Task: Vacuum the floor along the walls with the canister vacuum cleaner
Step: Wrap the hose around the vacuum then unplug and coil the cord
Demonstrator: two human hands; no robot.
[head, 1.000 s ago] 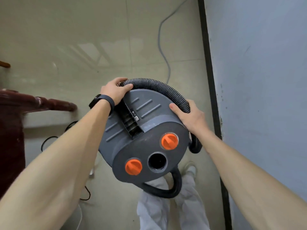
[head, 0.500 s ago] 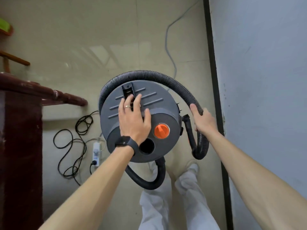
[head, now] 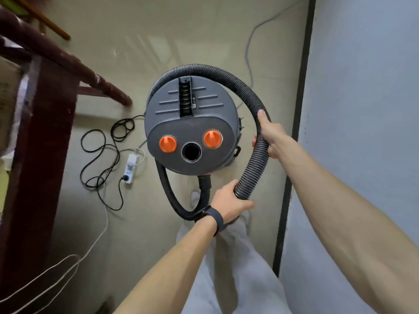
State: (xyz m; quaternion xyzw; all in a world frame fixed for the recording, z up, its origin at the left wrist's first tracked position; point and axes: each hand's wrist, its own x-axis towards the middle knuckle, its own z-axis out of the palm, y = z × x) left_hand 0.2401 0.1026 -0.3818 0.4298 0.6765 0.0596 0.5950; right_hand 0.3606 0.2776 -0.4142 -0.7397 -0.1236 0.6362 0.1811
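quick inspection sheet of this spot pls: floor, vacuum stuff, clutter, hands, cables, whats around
surface: glossy beige tile floor.
job's things: grey canister vacuum on the floor, with two orange knobs and an open round port on top; the ribbed hose curves around it.
clutter: nothing seen apart from the cables.
grips: left hand grips the hose low down; right hand grips it higher, beside the canister.
cables: tangled black cord plugged into a white power strip; white cord trailing bottom left; grey cable near the wall.
surroundings: blue-grey wall with black baseboard on the right; dark wooden furniture on the left.
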